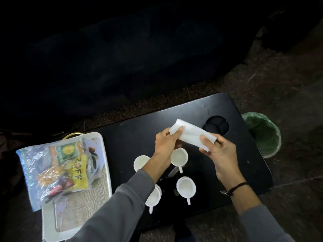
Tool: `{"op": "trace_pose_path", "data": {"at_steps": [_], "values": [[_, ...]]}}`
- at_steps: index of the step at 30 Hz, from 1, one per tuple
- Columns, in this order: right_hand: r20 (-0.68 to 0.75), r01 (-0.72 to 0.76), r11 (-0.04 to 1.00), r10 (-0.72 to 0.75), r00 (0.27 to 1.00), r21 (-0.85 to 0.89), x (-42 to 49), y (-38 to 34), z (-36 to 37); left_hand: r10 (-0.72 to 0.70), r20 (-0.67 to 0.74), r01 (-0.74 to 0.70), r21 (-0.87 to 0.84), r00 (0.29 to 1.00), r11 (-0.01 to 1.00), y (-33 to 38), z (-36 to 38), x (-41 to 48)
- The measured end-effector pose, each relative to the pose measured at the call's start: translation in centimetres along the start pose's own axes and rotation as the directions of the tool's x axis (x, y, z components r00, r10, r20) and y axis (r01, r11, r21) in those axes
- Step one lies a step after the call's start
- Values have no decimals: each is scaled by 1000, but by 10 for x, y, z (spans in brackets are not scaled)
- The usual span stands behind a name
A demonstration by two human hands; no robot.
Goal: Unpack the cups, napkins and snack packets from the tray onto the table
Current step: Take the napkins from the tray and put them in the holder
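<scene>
Both the left hand [166,142] and the right hand [218,151] pinch a folded white napkin [191,132] above the black table [244,163], apparently separating it; four white cups [186,186] stand below; snack packets [70,165] remain on the tray [104,154], left.
</scene>
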State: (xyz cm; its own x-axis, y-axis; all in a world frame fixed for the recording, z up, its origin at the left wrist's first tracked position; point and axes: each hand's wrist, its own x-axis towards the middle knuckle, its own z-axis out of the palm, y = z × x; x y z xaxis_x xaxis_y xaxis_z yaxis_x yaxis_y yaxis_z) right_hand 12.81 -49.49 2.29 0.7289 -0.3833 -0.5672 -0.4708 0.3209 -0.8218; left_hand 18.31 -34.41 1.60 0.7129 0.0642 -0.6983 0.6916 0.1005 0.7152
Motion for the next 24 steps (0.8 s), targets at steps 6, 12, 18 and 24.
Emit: {"op": "trace_pose_path", "data": {"at_steps": [6, 12, 18, 24], "values": [[-103, 199, 965, -218, 970, -172, 24, -15, -47, 3, 41, -10, 173, 999, 985, -9, 43, 17], [-44, 343, 731, -453, 890, -590, 44, -44, -70, 28, 129, -63, 281, 991, 958, -15, 64, 20], [113, 298, 381, -437, 892, -875, 81, -47, -61, 60, 165, -117, 359, 984, 926, -16, 78, 24], [86, 211, 254, -428, 900, -944, 99, -33, -42, 81, 165, -150, 457, 983, 877, -21, 89, 32]]}}
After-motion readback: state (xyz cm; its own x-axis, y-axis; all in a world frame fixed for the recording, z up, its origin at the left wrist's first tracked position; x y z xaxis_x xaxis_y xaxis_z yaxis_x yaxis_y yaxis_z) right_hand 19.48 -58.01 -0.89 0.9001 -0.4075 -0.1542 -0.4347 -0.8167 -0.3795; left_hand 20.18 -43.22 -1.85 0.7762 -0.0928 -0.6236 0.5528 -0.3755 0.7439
